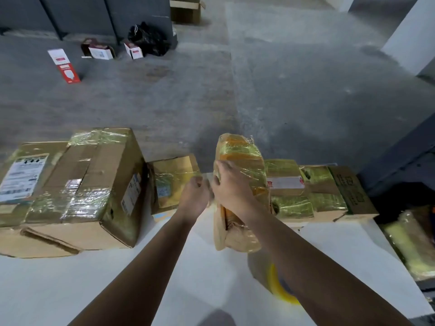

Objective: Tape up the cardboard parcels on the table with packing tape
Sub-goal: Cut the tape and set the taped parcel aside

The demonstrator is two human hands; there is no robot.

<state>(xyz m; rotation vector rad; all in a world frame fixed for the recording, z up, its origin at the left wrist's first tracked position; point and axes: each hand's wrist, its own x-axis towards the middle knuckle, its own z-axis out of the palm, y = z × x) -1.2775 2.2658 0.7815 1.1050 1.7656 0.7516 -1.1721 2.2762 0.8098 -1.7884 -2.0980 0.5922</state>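
From where the head camera looks, a white desk (188,267) carries the work. Near the middle of it, towards the far edge, an upright parcel (242,156) stands on its end. It is wrapped in glossy yellowish tape over most of its upper part, and crumpled brown paper shows at its foot.

The right hand (231,184) lies on the parcel's near face, with the fingers bent over its left edge, and steadies it. The left hand (196,194) is just beside that edge, with the knuckles up and the fingers curled tight. It may be pinching a tape end, but the blur there stops me telling.

The tape roll (276,285) shows yellow near the desk's right side, half hidden by the right forearm. I cannot tell whether it lies on the desk or hangs on the arm.

A large box (94,184) sits at the far left corner and a small box (171,182) is beside it. A row of taped parcels (324,189) runs along the far right edge.

To my eye the step is laying another band round the upright parcel. To do it well, the right hand should brace the parcel against tipping while the left draws the strip taut and level. The strip should then be smoothed down from the edge outward, so that no wrinkle or loose flap is left at the bare lower end.
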